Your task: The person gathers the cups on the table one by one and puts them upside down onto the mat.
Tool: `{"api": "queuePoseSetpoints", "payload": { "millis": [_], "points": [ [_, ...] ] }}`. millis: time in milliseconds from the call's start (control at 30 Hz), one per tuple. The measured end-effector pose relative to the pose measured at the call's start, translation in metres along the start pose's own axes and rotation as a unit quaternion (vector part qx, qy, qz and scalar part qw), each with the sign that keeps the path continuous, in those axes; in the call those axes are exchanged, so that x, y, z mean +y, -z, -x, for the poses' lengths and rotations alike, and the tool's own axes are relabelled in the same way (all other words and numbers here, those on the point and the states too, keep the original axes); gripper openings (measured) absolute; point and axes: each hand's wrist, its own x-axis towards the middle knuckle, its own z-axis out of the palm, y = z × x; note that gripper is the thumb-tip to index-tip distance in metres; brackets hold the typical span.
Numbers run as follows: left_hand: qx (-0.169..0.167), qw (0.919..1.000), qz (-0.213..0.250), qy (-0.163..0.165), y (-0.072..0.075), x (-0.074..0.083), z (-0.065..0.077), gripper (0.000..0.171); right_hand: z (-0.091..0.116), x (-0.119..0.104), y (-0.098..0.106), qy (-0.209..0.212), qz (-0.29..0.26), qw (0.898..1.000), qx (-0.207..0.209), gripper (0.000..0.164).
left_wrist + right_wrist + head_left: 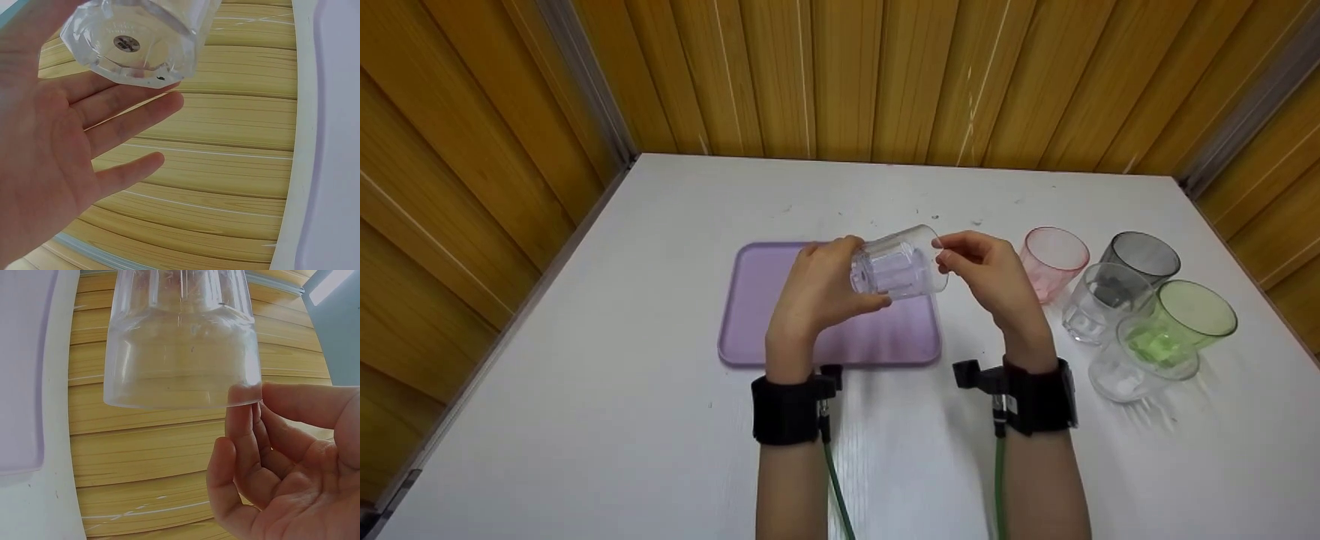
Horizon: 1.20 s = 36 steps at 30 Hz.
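Note:
A clear tumbler (901,264) is held on its side above the lilac tray (757,307), its mouth toward the right. My left hand (819,289) grips it round the base end, thumb on one side and fingers on the other. In the left wrist view the faceted base (140,48) shows a small dark round mark. At the mouth, my right hand (994,276) pinches the rim between thumb and fingertips. The right wrist view shows the smooth wall (180,365) above that pinch, with the other fingers curled below the rim.
Several tumblers stand close together on the right of the white table (607,375): a pink one (1054,262), a grey one (1147,255), a green one (1196,311) and clear ones, one being a clear tumbler (1125,375) at the front. Wood-patterned walls (847,82) border the table.

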Motion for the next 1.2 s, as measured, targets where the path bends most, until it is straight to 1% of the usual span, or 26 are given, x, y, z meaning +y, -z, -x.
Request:
{"api": "queuePoseSetpoints", "payload": {
  "millis": [233, 600, 733, 933, 1200],
  "points": [
    [0.005, 0.9999, -0.008, -0.004, 0.0018, 0.0008, 0.0014, 0.064, 0.0004, -0.0003, -0.0007, 0.004, 0.003, 1.000, 0.002, 0.024],
    [0.016, 0.9998, -0.006, -0.005, 0.0029, 0.0012, 0.0024, 0.063, -0.0014, 0.0016, -0.0024, -0.008, 0.007, 1.000, -0.001, 0.024],
    [0.017, 0.9998, -0.009, -0.005, 0.0034, 0.0016, 0.0029, 0.063, -0.0013, 0.0009, -0.0032, -0.016, 0.019, 1.000, -0.001, 0.025],
    [0.015, 0.9997, -0.017, -0.002, 0.0044, 0.0018, 0.0035, 0.065, -0.0016, -0.0006, -0.0066, -0.017, 0.051, 0.999, 0.007, 0.024],
    [0.017, 0.9998, -0.013, -0.005, 0.0057, 0.0018, 0.0040, 0.065, -0.0023, -0.0002, -0.0073, -0.023, 0.060, 0.998, 0.008, 0.024]
  ]
}}
